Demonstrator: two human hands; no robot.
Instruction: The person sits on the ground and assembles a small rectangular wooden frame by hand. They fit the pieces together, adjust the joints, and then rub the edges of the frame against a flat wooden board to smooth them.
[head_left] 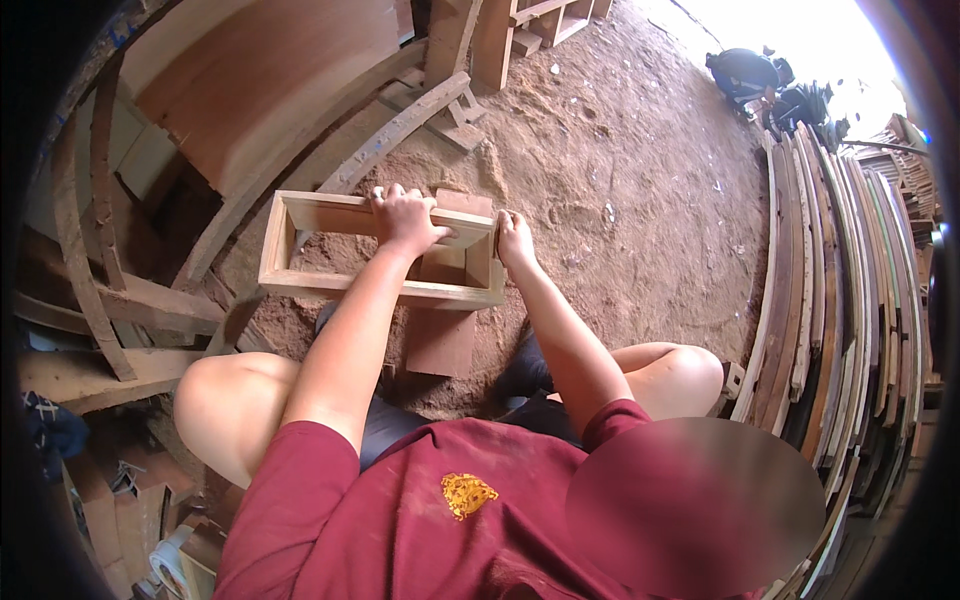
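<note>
The wooden frame [450, 293] is resting across a reddish board [440, 345] on the dirt floor [630, 190], both showing through its open middle. The left hand [405, 218] is grasping its far edge; the right hand [515, 243] is clasping its right end. Open floor is stretching rightward toward stacked planks [812, 290].

Open sandy ground [650, 200] stretches right of the wooden frame [430, 293] until stacked boards [835, 290] block passage.

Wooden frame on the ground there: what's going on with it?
A person in a maroon shirt, sitting low, has the left hand gripping the far side of the wooden frame and the right hand at its far right corner. A reddish board lies beneath it. Long planks are stacked at right.
</note>
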